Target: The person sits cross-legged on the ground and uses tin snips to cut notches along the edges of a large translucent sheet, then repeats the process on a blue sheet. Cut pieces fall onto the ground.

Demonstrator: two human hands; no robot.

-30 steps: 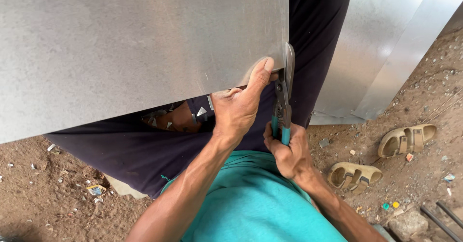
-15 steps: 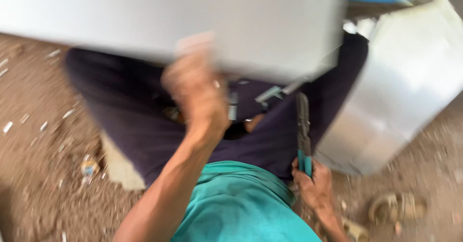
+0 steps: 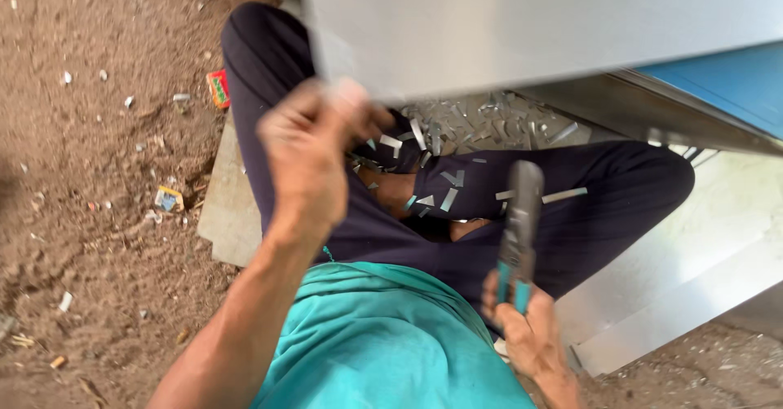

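A large grey metal sheet (image 3: 530,26) spans the top of the head view, above my lap. My left hand (image 3: 310,152), blurred by motion, is closed on the sheet's lower edge near its left corner. My right hand (image 3: 526,336) is low at the right, by my hip, and holds tin snips (image 3: 519,229) with teal handles. The jaws point up, clear of the sheet. Several small metal offcuts (image 3: 444,193) lie on my dark trousers.
A blue panel (image 3: 718,75) sits under the sheet at the right. Another pale metal sheet (image 3: 693,278) lies on the ground at lower right. I sit on a flat slab (image 3: 224,205). The dirt ground at left holds litter and a small red box (image 3: 218,87).
The snips have come off the sheet's edge and dropped to my right side. My left hand has shifted left along the sheet, which has swung across the top of the view.
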